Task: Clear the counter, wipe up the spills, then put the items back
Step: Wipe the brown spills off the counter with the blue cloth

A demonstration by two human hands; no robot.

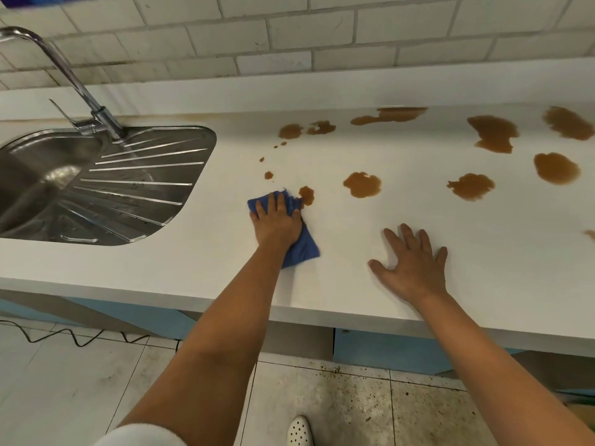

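A blue cloth lies flat on the white counter, and my left hand presses down on it with the fingers spread over its far edge. The cloth's far corner touches a small brown spill. Several more brown puddles spread across the counter to the right, among them one in the middle, one further right and a large one near the back. My right hand rests palm down on the bare counter, fingers apart, holding nothing.
A steel sink with a ribbed drainer and a tall tap sits at the left. White tiled wall runs behind the counter. Below the counter's front edge are blue cabinet fronts, a tiled floor, a black cable and a white shoe.
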